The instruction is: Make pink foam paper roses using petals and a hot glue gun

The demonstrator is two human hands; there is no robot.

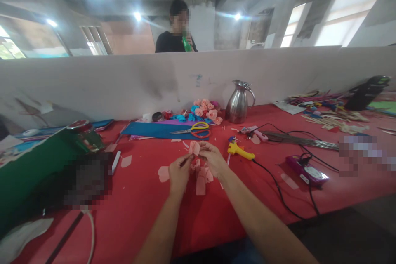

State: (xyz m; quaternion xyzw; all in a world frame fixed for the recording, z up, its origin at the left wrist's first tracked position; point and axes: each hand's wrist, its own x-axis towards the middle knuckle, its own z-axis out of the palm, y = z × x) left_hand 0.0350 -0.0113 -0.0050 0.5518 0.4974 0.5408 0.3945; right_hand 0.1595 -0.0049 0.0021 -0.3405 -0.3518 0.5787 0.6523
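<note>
Above the middle of the red table, my left hand (180,172) and my right hand (213,157) meet around a small pink paper flower (194,147). The fingers of both hands are closed on it, the left at its base and the right along its side. Below the hands lie pink paper petals (201,182), partly hidden by my right hand. Another pink paper piece (163,173) rests just left of my left wrist. A yellow glue gun (241,150) with a black cord lies to the right of my right hand.
Scissors (194,130) lie on blue paper (145,129) behind my hands. Finished paper flowers (204,110) and a steel jug (238,103) stand by the white partition (123,86). A purple power strip (306,171) sits at right. Beyond the partition, a person (175,39) holds a green bottle.
</note>
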